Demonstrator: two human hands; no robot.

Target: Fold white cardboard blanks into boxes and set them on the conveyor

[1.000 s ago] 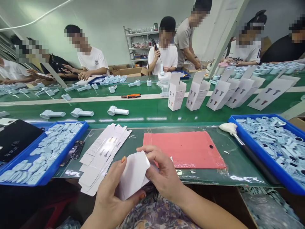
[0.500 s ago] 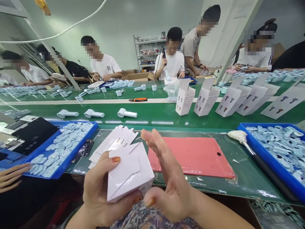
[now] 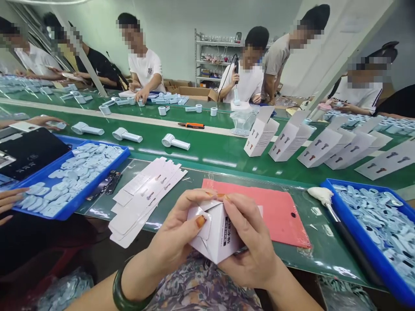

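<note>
Head view, bench inventory: left hand (image 3: 175, 229) and right hand (image 3: 249, 244) are both gripping a white folded carton (image 3: 216, 233), holding it up just above the person's patterned lap. Left fingers (image 3: 194, 201) are curling over its top and right fingers (image 3: 241, 214) are pressing on its far side, both closed around it; a flap seems partly folded in, though fingers hide most of it. A green bangle (image 3: 118, 294) is sitting on the left wrist. Nearby items: flat printed carton blanks (image 3: 145, 201) are lying beside the left hand, a pink mat (image 3: 282, 220) is lying just past the right hand, blue trays (image 3: 97, 188) of pale blue parts are flanking both, and a co-worker's hand (image 3: 9, 198) is reaching just beside the left tray.
</note>
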